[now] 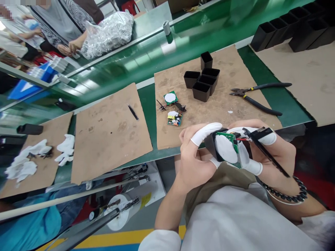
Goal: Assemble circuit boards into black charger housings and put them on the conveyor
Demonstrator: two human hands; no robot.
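Observation:
Both my hands are closed around one small assembly near the table's front edge. My left hand (195,157), with a white finger cot on the forefinger, grips a green circuit board (227,146) that carries a white round pad and sits against a black housing. My right hand (272,153), also in finger cots, pinches the same board from the right and holds black tweezers (264,150) slanting down across the fingers. A red wire shows at the board's top edge.
On the cardboard mat (222,104) ahead lie two more circuit boards (173,108), several black square housings (202,82) and black-handled pliers (258,97). More housings (293,29) line the far right. White finger cots (34,157) lie at left. Another person sits across the green conveyor.

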